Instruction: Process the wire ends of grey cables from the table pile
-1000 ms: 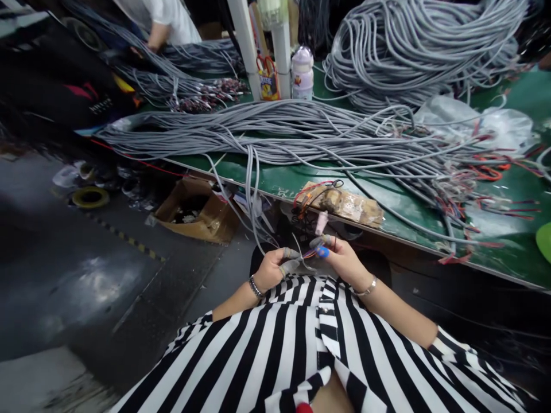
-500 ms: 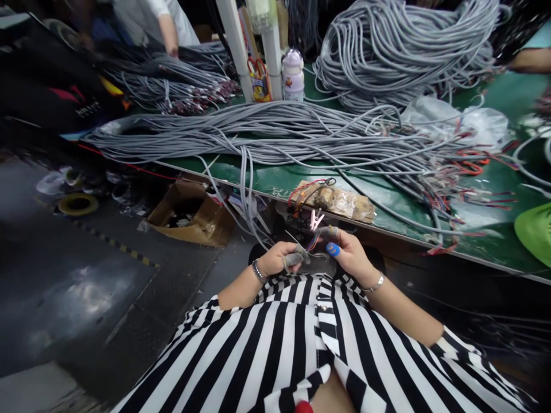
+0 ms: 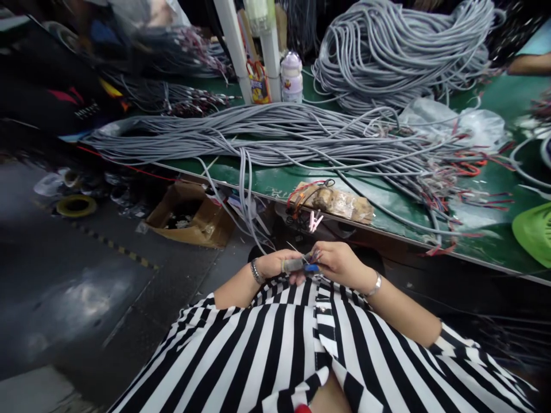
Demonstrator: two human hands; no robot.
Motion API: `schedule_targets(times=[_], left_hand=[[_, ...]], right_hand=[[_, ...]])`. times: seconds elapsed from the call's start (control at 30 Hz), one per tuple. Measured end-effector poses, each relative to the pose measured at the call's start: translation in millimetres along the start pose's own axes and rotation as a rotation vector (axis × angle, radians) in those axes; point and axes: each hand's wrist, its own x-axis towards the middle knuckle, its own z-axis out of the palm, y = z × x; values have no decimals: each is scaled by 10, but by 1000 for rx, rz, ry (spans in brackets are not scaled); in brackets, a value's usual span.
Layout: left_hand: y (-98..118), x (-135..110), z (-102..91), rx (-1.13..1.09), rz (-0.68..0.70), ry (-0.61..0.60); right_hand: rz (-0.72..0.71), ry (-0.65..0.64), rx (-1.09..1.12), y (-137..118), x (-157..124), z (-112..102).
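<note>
My left hand and my right hand meet close to my striped top, just below the green table's edge. Both are closed in a pinch on the stripped end of a grey cable, where thin coloured wires fan out. Grey finger covers sit on my left fingertips and a blue one on a right fingertip. The cable hangs down from a long bundle of grey cables on the table. A small pink clip hangs above my hands.
A big coil of grey cable lies at the back right, beside clear plastic bags. White posts, a bottle, a brown taped block, a green object. An open cardboard box and tape roll are on the floor. Another person handles cables at far left.
My hands have dropped lower and drawn together, the right turning palm-down over the wire ends. The person at the far left has lifted a cable bundle, now blurred.
</note>
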Motion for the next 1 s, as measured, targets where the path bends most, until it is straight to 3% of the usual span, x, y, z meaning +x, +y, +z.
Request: schedule_targets(times=[0.1,0.23,0.3,0.43,0.53,0.63,0.8,1.0], left_hand=[[75,-1,-31,56,-40,-86],[261,-43,-38,187,60,8],[364,-102,-42,300,168,111],[462,-220,-92,622,429,379],[407,-213,-141,819,565,590],[319,-117,-158,959,563,740],[254,39,-162,1059,511,829],[235,77,-210,1039,484,834]], right_hand=[[-18,-77,27,-56,35,-126],[64,-76,270,39,-22,-315],[178,49,394,165,-112,-350],[615,508,701,413,-276,-184],[815,543,933,482,-255,29],[836,424,1016,469,-92,139],[732,266,1107,430,233,121],[677,563,1031,465,344,227]])
